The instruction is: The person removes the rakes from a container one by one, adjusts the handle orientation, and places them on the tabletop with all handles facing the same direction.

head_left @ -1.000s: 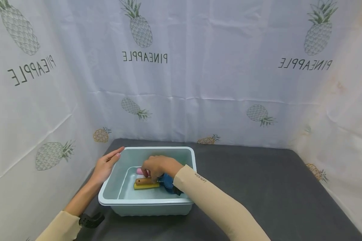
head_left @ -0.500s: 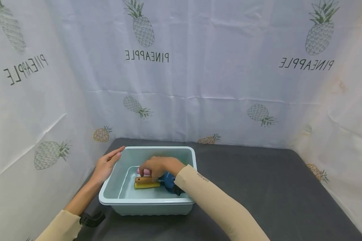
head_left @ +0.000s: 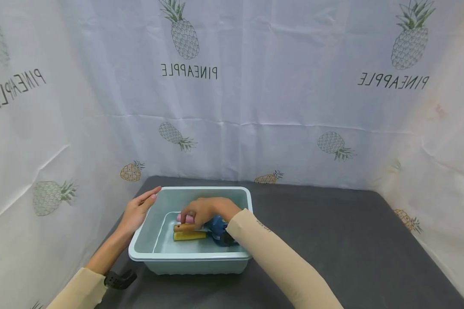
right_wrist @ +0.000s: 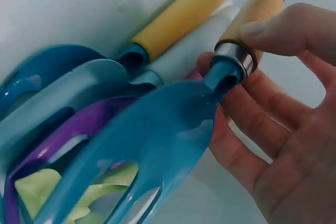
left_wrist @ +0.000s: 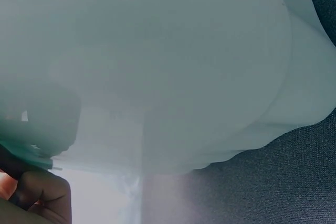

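My right hand (head_left: 205,209) is inside a pale blue-green plastic basin (head_left: 189,256). It pinches a garden hand fork by its wooden handle, thumb on top and fingertips beneath. In the right wrist view the fork's blue tined head (right_wrist: 173,114) lies over the other tools. A yellow-handled tool (head_left: 189,236) with a blue head is beside it. My left hand (head_left: 135,214) grips the basin's left rim; the left wrist view shows its curled fingers (left_wrist: 50,192) beside the basin wall.
Also in the basin are a light-blue tool (right_wrist: 68,98), a purple tool (right_wrist: 84,129), a light-green piece (right_wrist: 42,187) and something pink (head_left: 184,218). The dark tabletop (head_left: 317,240) extends right of the basin. White pineapple-print curtains (head_left: 278,94) surround the table.
The fork's wooden handle has risen slightly off the yellow handle, and a gap shows between them. The right hand has moved up a little with it. The left hand stays at the rim.
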Available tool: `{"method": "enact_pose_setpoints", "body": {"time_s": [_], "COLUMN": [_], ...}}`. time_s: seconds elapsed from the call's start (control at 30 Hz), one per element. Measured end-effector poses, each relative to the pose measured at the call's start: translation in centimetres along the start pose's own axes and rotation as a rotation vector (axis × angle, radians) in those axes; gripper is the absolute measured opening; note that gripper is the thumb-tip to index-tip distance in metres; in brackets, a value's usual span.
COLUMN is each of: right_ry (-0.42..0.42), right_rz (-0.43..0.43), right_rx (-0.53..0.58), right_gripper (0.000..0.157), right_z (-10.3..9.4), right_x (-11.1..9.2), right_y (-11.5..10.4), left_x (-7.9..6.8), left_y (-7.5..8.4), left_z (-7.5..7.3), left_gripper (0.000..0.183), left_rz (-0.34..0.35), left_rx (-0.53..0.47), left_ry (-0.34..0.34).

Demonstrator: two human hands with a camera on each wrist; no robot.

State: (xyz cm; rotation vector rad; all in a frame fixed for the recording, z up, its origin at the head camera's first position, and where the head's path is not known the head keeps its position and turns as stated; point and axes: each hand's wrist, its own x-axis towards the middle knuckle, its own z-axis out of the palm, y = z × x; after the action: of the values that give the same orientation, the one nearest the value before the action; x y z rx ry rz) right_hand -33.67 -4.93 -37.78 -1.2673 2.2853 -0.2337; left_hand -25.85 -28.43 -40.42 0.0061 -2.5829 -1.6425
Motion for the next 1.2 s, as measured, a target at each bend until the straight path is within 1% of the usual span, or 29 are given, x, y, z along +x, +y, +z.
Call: {"method": "enact_pose_setpoints", "body": {"time_s": [0.2, 0.33, 0.57, 0.67, 0.8, 0.9, 1.07, 1.2], "right_ry": [0.014, 0.017, 0.042, 0.059, 0.092, 0.112, 0.118, 0.128], "right_rz": [0.036, 0.017, -0.014, -0.003, 0.000, -0.025, -0.066, -0.067], "right_rx": [0.078, 0.091, 0.100, 0.102, 0.048, 0.005, -0.004, -0.049], "right_gripper": [0.046, 0.043, 0.047, 0.048, 0.051, 0.050, 0.050, 0.050], "right_z": [-0.3, -0.6, -1.7, -2.5, -3.7, -4.7, -6.0, -7.0], "right_x": [-0.5, -0.6, -1.4, -2.3, -3.7, -4.8, -6.6, -8.1], "right_y": [0.3, 0.3, 0.3, 0.1, 0.0, -0.1, -0.4, -0.8], "left_x": [0.0, -0.1, -0.1, 0.0, 0.0, 0.0, -0.1, -0.1], "left_y": [0.1, 0.2, 0.3, 0.2, 0.1, 0.0, 0.0, 0.1], "left_z": [0.2, 0.1, 0.1, 0.0, -0.1, -0.1, 0.0, -0.1], "left_gripper": [0.055, 0.055, 0.055, 0.055, 0.055, 0.056, 0.057, 0.057], "left_rz": [0.018, 0.026, 0.035, 0.039, 0.040, 0.037, 0.026, 0.023], "left_rx": [0.010, 0.024, 0.019, 0.034, 0.055, 0.054, 0.060, 0.073], "left_ry": [0.007, 0.004, 0.011, 0.018, 0.014, 0.007, 0.008, 0.003]}}
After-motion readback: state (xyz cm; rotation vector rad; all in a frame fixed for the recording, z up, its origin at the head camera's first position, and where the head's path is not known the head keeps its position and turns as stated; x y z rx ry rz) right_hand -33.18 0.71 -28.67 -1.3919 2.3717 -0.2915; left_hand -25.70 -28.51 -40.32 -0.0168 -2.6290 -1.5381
